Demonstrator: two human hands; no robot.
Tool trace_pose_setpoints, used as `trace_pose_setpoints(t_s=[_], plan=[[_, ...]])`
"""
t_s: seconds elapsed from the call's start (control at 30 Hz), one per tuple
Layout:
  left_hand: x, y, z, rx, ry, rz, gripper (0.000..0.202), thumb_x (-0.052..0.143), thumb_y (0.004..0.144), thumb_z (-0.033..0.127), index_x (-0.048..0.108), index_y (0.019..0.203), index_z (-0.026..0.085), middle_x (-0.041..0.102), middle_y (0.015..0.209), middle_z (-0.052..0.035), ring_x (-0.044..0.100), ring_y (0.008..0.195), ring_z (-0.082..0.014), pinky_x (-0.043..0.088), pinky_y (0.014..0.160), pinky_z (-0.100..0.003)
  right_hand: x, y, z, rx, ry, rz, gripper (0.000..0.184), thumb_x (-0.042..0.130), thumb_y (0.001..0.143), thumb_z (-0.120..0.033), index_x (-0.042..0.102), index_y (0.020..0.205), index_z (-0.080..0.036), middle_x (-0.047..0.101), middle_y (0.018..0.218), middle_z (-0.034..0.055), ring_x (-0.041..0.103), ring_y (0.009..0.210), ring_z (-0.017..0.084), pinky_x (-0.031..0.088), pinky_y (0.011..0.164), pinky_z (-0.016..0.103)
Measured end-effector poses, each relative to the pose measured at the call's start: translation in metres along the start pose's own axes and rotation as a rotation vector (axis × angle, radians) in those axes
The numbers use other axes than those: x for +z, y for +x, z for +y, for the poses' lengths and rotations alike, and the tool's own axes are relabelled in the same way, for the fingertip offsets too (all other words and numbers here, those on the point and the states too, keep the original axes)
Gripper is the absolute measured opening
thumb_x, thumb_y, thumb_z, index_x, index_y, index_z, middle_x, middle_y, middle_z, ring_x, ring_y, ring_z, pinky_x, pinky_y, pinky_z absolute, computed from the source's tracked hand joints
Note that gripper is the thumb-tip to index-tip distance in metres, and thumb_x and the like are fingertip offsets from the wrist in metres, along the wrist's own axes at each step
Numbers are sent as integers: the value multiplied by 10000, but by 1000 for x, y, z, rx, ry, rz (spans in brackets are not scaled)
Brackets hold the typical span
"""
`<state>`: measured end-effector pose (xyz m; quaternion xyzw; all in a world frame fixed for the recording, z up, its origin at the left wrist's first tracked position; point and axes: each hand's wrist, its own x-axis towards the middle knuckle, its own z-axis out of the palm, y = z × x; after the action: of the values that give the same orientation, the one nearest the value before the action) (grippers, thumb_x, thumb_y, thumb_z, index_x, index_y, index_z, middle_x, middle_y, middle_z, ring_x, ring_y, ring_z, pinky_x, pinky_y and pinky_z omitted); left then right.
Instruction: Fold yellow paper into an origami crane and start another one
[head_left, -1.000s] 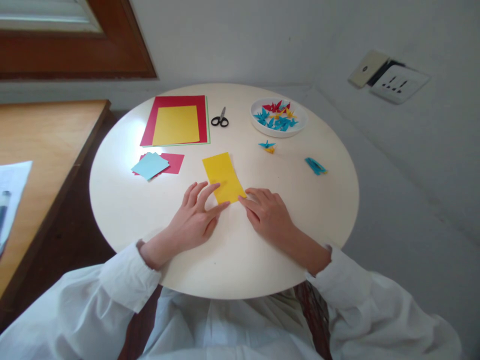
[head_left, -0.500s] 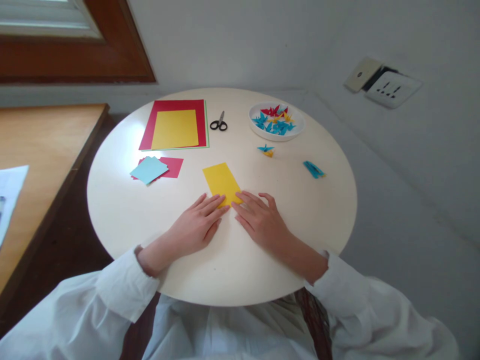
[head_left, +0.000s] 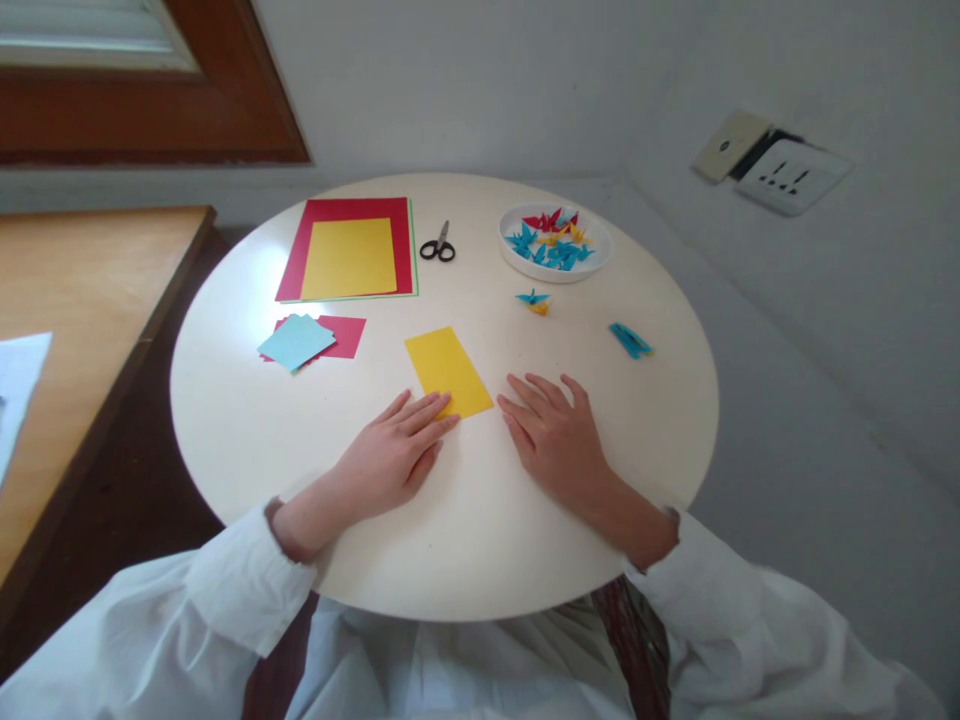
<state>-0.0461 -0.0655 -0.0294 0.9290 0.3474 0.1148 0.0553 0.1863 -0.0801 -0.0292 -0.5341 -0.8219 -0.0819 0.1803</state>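
A folded yellow paper rectangle point(head_left: 447, 370) lies on the round cream table point(head_left: 480, 540) in front of me. My left hand point(head_left: 390, 455) lies flat, fingers stretched out, fingertips pressing the paper's near left corner. Just right of the paper, my right hand point(head_left: 555, 435) rests flat on the table with fingers spread, not touching the paper. Neither hand holds anything.
At the back lie a red sheet point(head_left: 349, 208) with a yellow sheet point(head_left: 349, 258) on it, black scissors point(head_left: 438, 245) and a white dish point(head_left: 555, 268) of small paper cranes. A light blue square point(head_left: 297, 341) overlaps a red one. Two loose cranes point(head_left: 534, 299) point(head_left: 630, 340) sit right. A wooden desk point(head_left: 90, 290) stands left.
My right hand slid off the yellow paper's near right corner to the right and now lies beside it. My left hand stays on the near left corner.
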Motion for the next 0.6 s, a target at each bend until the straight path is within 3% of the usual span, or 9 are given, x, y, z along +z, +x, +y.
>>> trace_pose_setpoints(t_s=[0.17,0.3,0.43,0.6], plan=[[0,0,0,0,-4,-8,401,348,910,198,520,1271,166,474,1393,-125,441,1292,-238,309,1098,-498,1,1,-3,-106,77,60,334,349,943,-199,599,1152,-127,614,1250,115,548,1173,208,293,1026,450],[0,0,0,-7,-3,-24,419,347,909,201,491,1302,174,456,1407,-123,415,1310,-238,299,1102,-496,1,2,-13,-266,159,-113,383,347,949,-253,527,1256,-113,559,1313,124,497,1243,210,328,1033,449],[1,-1,0,-27,-12,-30,426,338,919,214,472,1323,189,446,1417,-110,400,1321,-223,282,1114,-477,1,2,-16,-250,179,-210,382,332,955,-256,529,1258,-133,541,1332,108,493,1250,212,338,1038,468],[0,-1,0,-40,-32,-42,424,328,929,231,461,1331,213,432,1428,-94,398,1323,-210,255,1122,-492,3,2,-14,-205,175,-184,368,318,955,-213,540,1247,-177,559,1313,85,513,1233,190,327,1049,464]])
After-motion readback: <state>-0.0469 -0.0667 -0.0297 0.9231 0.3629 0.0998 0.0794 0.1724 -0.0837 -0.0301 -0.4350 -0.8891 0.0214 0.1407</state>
